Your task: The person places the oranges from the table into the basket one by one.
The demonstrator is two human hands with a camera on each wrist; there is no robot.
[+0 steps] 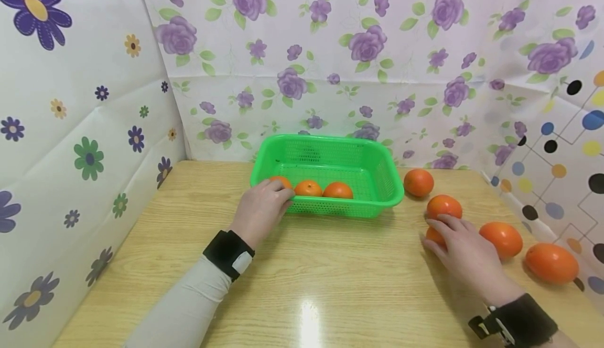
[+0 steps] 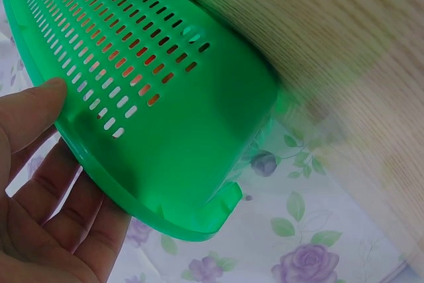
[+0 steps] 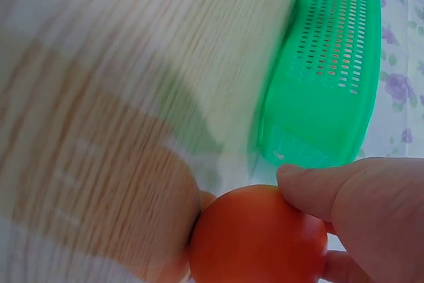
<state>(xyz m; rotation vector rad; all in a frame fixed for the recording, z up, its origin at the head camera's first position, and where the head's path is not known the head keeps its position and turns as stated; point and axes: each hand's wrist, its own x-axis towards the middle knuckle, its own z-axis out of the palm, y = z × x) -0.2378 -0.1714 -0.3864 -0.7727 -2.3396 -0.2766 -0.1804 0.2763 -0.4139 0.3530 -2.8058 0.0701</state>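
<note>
A green perforated plastic basket (image 1: 330, 209) sits at the back of the table, with three orange-red tomatoes (image 1: 337, 191) along its near wall. My left hand (image 1: 264, 206) grips the basket's near rim towards its left end; in the left wrist view the thumb lies on the outer wall and the fingers go over the rim. To the right of the basket, my right hand (image 1: 467, 253) holds a smooth tomato (image 3: 255, 236) between thumb and fingers, low over the table. Most of that tomato is hidden by the hand in the head view.
Around my right hand lie more tomatoes: one (image 1: 418, 183) beside the basket, one (image 1: 444, 207) just beyond the fingers, and two larger ones (image 1: 501, 240) (image 1: 551, 263) to the right. Flowered sheets (image 1: 292, 49) hang behind and beside the wooden table (image 1: 330, 274).
</note>
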